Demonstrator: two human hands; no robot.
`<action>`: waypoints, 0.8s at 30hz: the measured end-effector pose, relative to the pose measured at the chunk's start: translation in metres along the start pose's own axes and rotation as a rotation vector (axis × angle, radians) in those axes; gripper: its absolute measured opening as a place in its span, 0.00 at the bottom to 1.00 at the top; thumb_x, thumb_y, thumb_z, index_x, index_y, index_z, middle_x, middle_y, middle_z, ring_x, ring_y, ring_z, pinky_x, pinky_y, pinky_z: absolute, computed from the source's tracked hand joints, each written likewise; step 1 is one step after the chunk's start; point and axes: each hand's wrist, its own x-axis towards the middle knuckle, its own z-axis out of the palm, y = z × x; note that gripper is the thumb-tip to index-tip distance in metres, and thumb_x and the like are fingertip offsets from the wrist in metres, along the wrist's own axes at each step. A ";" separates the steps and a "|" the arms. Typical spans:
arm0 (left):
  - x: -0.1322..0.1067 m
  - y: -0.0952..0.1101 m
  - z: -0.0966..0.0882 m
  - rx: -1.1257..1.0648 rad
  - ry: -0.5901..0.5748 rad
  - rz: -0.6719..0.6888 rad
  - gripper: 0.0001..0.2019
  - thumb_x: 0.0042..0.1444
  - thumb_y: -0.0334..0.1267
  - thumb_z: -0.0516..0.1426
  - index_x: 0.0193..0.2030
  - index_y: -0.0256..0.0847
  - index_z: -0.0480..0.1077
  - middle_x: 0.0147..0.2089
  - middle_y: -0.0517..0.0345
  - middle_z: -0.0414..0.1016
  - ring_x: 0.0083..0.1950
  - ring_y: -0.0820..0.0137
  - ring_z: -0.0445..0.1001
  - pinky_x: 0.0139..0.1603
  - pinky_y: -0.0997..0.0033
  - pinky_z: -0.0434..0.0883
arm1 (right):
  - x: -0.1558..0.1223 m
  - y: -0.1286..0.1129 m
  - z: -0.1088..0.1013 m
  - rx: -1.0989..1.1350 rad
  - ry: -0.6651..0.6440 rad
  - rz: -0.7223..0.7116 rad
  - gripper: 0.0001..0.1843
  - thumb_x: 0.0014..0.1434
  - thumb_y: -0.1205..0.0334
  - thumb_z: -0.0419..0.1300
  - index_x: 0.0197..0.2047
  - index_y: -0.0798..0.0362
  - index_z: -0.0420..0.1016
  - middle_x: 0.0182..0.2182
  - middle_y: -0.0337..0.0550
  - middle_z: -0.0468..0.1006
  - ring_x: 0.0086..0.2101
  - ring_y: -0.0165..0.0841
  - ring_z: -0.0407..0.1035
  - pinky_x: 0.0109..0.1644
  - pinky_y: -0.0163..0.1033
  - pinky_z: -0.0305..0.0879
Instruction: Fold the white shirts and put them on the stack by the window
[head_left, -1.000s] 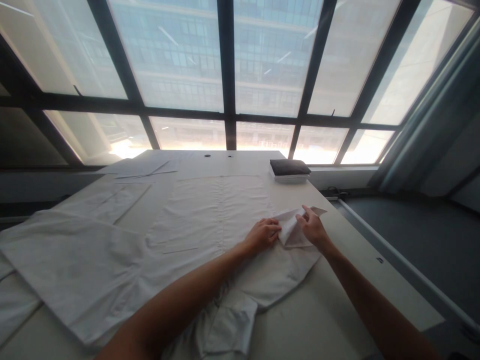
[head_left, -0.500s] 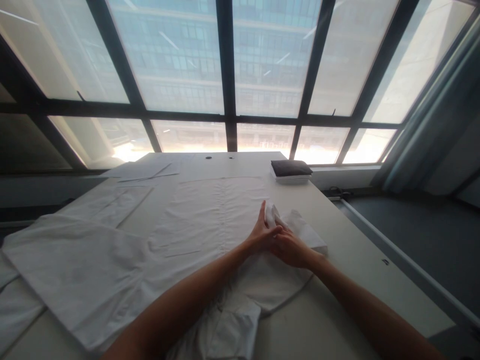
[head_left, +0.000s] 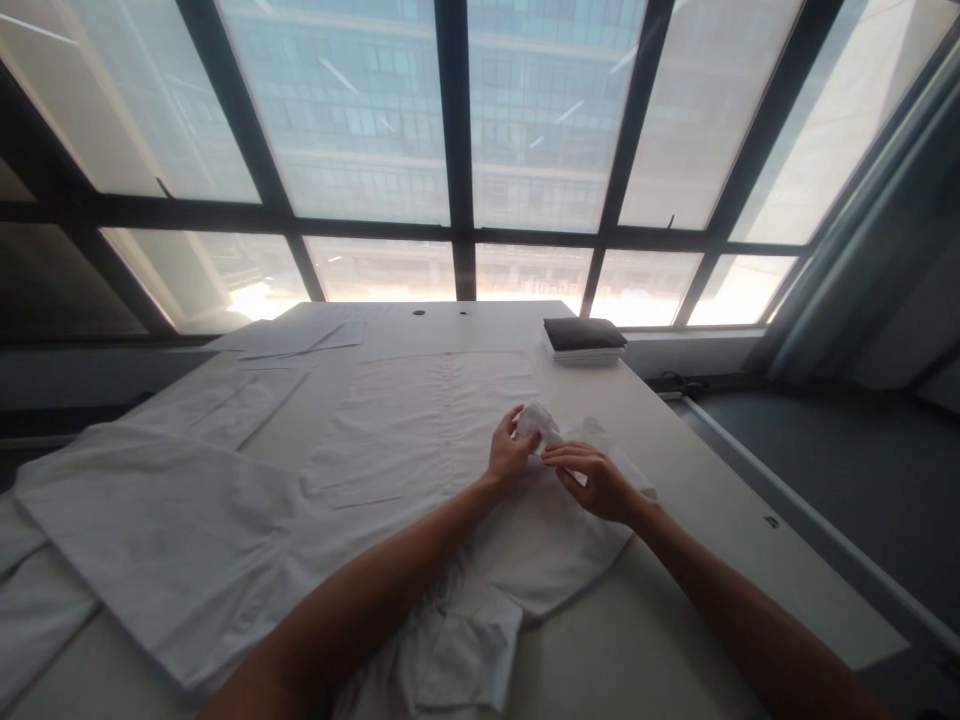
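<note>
A wrinkled white garment point(head_left: 420, 430), perhaps a shirt or coat, lies spread on the white table, with a line of puckers down its middle. To the right of that line, my left hand point(head_left: 511, 450) grips a bunched part of the white cloth, which sticks up between thumb and fingers. My right hand point(head_left: 596, 482) is just beside it, fingers stretched out flat and thumb apart below, fingertips at the edge of the bunch. Behind the right hand, a raised fold of the cloth is partly covered. A folded sleeve-like piece lies nearest to me, under my left forearm.
A stack of folded white cloths with a dark one on top point(head_left: 583, 340) sits at the table's far right. Flat white sheets point(head_left: 300, 338) lie far left. Windows with dark frames point(head_left: 460, 235) rise behind the table point(head_left: 697, 500); a grey curtain point(head_left: 862, 240) hangs right.
My hands were overlapped around the cloth and have come apart. The left now grips a rounder bunch of it, while the right has drawn slightly to the right.
</note>
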 end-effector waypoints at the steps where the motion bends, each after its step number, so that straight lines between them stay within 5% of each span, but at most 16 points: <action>1: 0.001 -0.001 -0.001 0.027 0.012 0.010 0.36 0.50 0.41 0.68 0.66 0.37 0.64 0.51 0.46 0.77 0.46 0.60 0.78 0.47 0.61 0.75 | 0.000 0.002 0.001 -0.005 0.050 0.015 0.16 0.65 0.70 0.57 0.51 0.48 0.80 0.48 0.46 0.82 0.51 0.39 0.74 0.59 0.49 0.68; 6: 0.003 -0.004 -0.002 0.287 0.032 0.132 0.30 0.49 0.40 0.67 0.60 0.39 0.70 0.62 0.42 0.70 0.64 0.51 0.67 0.66 0.53 0.63 | 0.002 0.009 0.002 -0.074 0.201 0.177 0.16 0.66 0.63 0.56 0.53 0.51 0.79 0.52 0.51 0.79 0.54 0.43 0.71 0.61 0.52 0.66; 11: 0.000 -0.002 -0.003 0.455 -0.023 0.090 0.40 0.43 0.49 0.70 0.62 0.37 0.66 0.72 0.36 0.54 0.76 0.44 0.46 0.74 0.48 0.47 | -0.001 0.014 0.004 0.177 -0.082 0.254 0.18 0.71 0.54 0.51 0.53 0.49 0.79 0.48 0.46 0.82 0.48 0.41 0.75 0.56 0.46 0.70; 14: 0.002 -0.002 -0.007 0.483 -0.047 0.103 0.44 0.40 0.43 0.70 0.65 0.35 0.63 0.71 0.34 0.55 0.75 0.44 0.47 0.73 0.49 0.48 | -0.003 0.017 0.002 0.294 -0.090 0.325 0.21 0.71 0.50 0.50 0.47 0.50 0.82 0.44 0.45 0.84 0.46 0.41 0.77 0.55 0.46 0.70; 20: 0.012 0.003 -0.012 0.394 0.048 0.100 0.35 0.45 0.30 0.61 0.64 0.40 0.66 0.62 0.43 0.70 0.63 0.53 0.68 0.64 0.54 0.65 | -0.006 0.036 -0.013 0.158 0.212 0.451 0.19 0.67 0.51 0.54 0.42 0.51 0.83 0.43 0.47 0.84 0.47 0.43 0.77 0.57 0.50 0.68; 22: 0.017 0.011 -0.014 0.264 0.082 -0.021 0.32 0.47 0.31 0.60 0.63 0.40 0.68 0.55 0.46 0.75 0.49 0.59 0.77 0.49 0.60 0.75 | -0.008 0.045 -0.016 0.088 0.307 0.485 0.18 0.65 0.53 0.54 0.43 0.52 0.83 0.44 0.49 0.84 0.48 0.43 0.76 0.58 0.50 0.68; 24: 0.024 0.023 -0.019 0.154 0.085 -0.139 0.28 0.49 0.32 0.60 0.60 0.39 0.70 0.44 0.50 0.78 0.32 0.68 0.76 0.31 0.70 0.72 | -0.010 0.055 -0.017 0.049 0.355 0.522 0.18 0.64 0.55 0.54 0.44 0.53 0.82 0.46 0.50 0.83 0.49 0.43 0.76 0.58 0.50 0.68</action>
